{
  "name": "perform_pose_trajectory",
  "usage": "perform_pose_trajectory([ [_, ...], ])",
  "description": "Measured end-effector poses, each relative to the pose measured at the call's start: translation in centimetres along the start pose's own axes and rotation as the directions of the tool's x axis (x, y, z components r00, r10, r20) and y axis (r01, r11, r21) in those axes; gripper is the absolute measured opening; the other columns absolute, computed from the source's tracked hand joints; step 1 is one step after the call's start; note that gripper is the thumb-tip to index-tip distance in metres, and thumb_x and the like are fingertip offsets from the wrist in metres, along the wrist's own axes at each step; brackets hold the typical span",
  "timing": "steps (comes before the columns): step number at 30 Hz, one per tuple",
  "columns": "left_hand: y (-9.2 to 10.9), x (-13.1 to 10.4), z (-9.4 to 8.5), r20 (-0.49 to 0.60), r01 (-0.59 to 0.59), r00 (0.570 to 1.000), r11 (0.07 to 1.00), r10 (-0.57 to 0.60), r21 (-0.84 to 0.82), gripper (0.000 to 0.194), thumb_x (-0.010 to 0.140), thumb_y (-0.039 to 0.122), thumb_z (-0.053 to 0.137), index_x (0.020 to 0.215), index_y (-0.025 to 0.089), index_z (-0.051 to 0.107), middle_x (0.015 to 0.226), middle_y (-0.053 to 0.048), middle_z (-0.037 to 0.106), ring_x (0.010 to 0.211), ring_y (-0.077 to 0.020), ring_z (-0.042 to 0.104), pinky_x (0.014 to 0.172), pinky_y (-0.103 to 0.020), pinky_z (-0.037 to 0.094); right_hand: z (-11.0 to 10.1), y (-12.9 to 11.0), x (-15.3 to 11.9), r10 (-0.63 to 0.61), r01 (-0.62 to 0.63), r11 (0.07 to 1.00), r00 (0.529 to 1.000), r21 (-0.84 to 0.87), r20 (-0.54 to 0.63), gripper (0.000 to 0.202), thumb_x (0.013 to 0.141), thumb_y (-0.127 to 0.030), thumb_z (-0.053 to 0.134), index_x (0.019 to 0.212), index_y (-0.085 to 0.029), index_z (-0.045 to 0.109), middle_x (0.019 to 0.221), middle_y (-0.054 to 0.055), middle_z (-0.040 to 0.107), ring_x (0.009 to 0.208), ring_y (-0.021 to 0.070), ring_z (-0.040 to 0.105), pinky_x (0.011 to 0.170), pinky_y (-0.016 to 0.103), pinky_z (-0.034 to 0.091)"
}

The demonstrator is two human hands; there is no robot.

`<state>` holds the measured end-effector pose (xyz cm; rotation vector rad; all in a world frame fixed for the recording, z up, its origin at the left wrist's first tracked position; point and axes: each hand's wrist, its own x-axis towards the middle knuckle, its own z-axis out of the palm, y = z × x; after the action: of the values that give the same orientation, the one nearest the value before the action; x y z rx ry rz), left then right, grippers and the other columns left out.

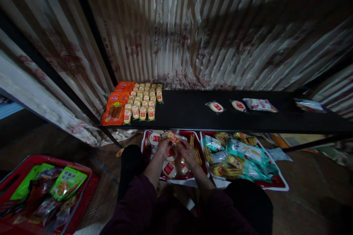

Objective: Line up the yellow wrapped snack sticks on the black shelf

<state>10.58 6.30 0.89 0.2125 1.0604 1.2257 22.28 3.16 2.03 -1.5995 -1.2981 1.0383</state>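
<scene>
Both my hands are together over the middle red basket [204,161], just below the front edge of the black shelf [182,112]. Between them is a small yellow snack packet [174,138] with an orange-red label. My left hand [164,147] pinches its left side, and my right hand [186,151] has its fingers on the right side. Under the hands lie round wrapped crackers [169,169] with red labels. On the shelf's left end, rows of small yellow packets [142,113] stand beside orange snack bags [114,108].
Two round crackers [216,107], a striped bag [259,105] and another packet [310,105] lie on the shelf's right half. A basket of green bags [245,150] is at right, another red basket [91,180] at lower left. Metal posts and a curtain [179,36] surround the shelf.
</scene>
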Motion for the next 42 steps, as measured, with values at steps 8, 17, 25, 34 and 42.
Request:
perform_pose_trajectory([
  [8, 0.2, 0.2, -0.6, -0.015, -0.024, 1.000, 0.999, 0.025, 0.030, 0.018, 0.054, 0.020, 0.071, 0.067, 0.015, 0.059, 0.059, 0.002, 0.059, 0.052, -0.0080, 0.052, 0.054, -0.021, 0.041, 0.9, 0.3, 0.7, -0.015, 0.016, 0.999, 1.000, 0.051, -0.009, 0.030, 0.067, -0.049, 0.056, 0.080, -0.024, 0.065, 0.083, 0.004, 0.069, 0.077, 0.0236, 0.065, 0.075, 0.037, 0.051],
  [17, -0.2, 0.4, -0.5, -0.078, -0.079, 0.994, 0.996, 0.081, 0.036, 0.022, 0.056, 0.023, 0.072, 0.073, 0.016, 0.059, 0.065, 0.003, 0.059, 0.054, -0.0080, 0.053, 0.055, -0.022, 0.042, 1.5, 0.2, 0.6, 0.013, -0.010, 0.971, 1.000, 0.238, -0.015, 0.030, 0.067, -0.045, 0.061, 0.088, -0.024, 0.062, 0.089, 0.005, 0.068, 0.083, 0.0228, 0.064, 0.080, 0.039, 0.051],
  [25, -0.6, 0.1, -0.5, -0.098, -0.108, 0.989, 0.992, 0.114, 0.065, 0.029, 0.056, 0.017, 0.074, 0.081, 0.016, 0.058, 0.070, 0.001, 0.063, 0.062, -0.0109, 0.058, 0.064, -0.025, 0.046, 1.5, 0.0, 0.6, 0.018, -0.001, 0.968, 0.998, 0.250, -0.067, 0.031, 0.066, -0.044, 0.061, 0.089, -0.024, 0.064, 0.090, 0.006, 0.069, 0.086, 0.0241, 0.064, 0.082, 0.040, 0.051],
  [34, 0.4, -0.9, 0.1, -0.092, -0.242, 0.961, 0.953, 0.262, 0.183, 0.016, 0.063, 0.012, 0.068, 0.074, 0.018, 0.059, 0.076, 0.000, 0.063, 0.074, -0.0124, 0.059, 0.077, -0.027, 0.045, 1.8, -1.2, 0.1, -0.016, 0.039, 0.920, 0.998, 0.389, -0.064, 0.038, 0.063, -0.050, 0.063, 0.088, -0.021, 0.068, 0.090, 0.006, 0.071, 0.088, 0.0227, 0.064, 0.085, 0.040, 0.049],
  [42, 1.0, -1.1, 0.6, -0.111, -0.336, 0.916, 0.889, 0.385, 0.313, 0.016, 0.064, 0.006, 0.064, 0.073, 0.019, 0.060, 0.078, -0.001, 0.061, 0.076, -0.0136, 0.057, 0.080, -0.028, 0.043, 2.4, -1.8, 0.0, 0.030, 0.002, 0.871, 0.998, 0.491, -0.059, 0.039, 0.061, -0.045, 0.068, 0.093, -0.021, 0.066, 0.098, 0.006, 0.068, 0.091, 0.0210, 0.063, 0.084, 0.037, 0.049],
])
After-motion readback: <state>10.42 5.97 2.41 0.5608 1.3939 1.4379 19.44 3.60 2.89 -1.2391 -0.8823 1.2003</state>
